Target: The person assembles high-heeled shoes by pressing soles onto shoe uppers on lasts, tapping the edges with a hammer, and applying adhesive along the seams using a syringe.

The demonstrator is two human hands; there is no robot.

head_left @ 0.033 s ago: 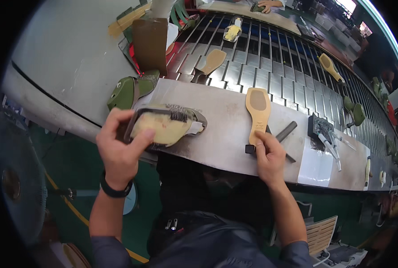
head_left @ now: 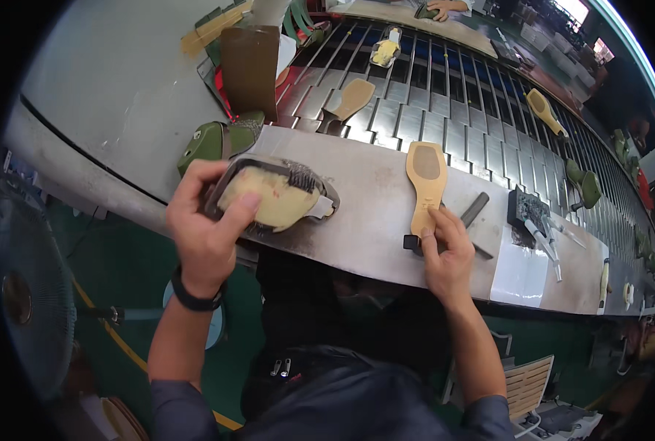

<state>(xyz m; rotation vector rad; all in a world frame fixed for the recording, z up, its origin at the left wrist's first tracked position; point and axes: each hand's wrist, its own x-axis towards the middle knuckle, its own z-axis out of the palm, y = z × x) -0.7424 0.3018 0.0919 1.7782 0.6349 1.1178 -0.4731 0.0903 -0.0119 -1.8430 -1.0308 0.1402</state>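
Note:
My left hand (head_left: 204, 235) grips a dark shoe upper (head_left: 314, 180) at its wider end. The upper is turned bottom up, showing a pale yellow underside (head_left: 265, 202), and is tilted over the left part of the bench. My left thumb lies on that underside. My right hand (head_left: 451, 259) pinches the narrow end of a tan shoe sole (head_left: 418, 192) between thumb and fingers. The sole has a brown oval patch at its wide end, which points away from me. Beside my right hand are a small black block (head_left: 411, 241) and a dark bar (head_left: 475, 209).
Beyond the pale bench (head_left: 364, 191) runs a metal slat conveyor (head_left: 423, 117) bearing soles and shoe parts. A green shoe (head_left: 208, 145) sits at left. A dark box (head_left: 524, 206) with white brush-like tools stands at right. Another person's hand (head_left: 441, 7) is at the far side.
My left hand has lifted and tilted the shoe upper slightly. My right fingers have shifted a little on the sole.

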